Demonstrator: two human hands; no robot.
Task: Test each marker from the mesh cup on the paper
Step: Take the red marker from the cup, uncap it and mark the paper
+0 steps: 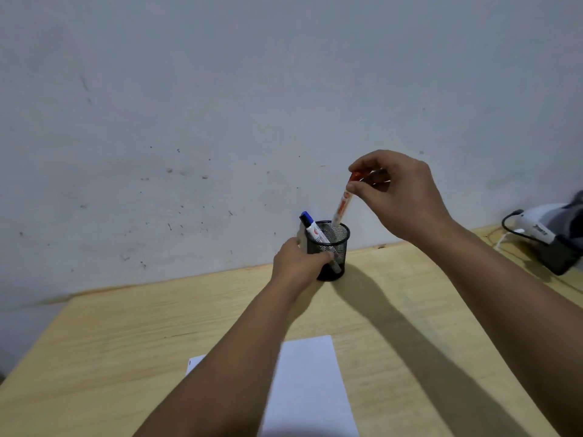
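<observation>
Markers stand in the cup (329, 247), a black wire-mesh cylinder set on the table (126, 326) close to the wall (220, 89). Left hand (299, 263) wraps the cup's near side, steadying it. Right hand (397, 190) pinches the cap end of the red marker (342, 203) between thumb and fingertips; its lower end sits at the cup's rim, partly inside, and the barrel leans slightly rightward. Whether it is going in or coming out cannot be told from one view. A blue marker (310, 227) leans over the cup's left rim; a dark cap just beside it may belong to a third marker, partly hidden by the left hand.

Step in hand, as judged: handling the red marker at the cup, either picking it for a test or returning it. If picked, the next move calls for lifting it clear of the rim, pulling off the cap, and bringing the tip to the paper (312, 389), which lies near the table's front edge, between the forearms.

Materials: marker barrels are smooth white plastic with coloured caps and printed labels; the cup is open perforated metal with a rolled rim; the table is pale wood-grain laminate; the paper is plain white and flat; the wall is matt and speckled.
</observation>
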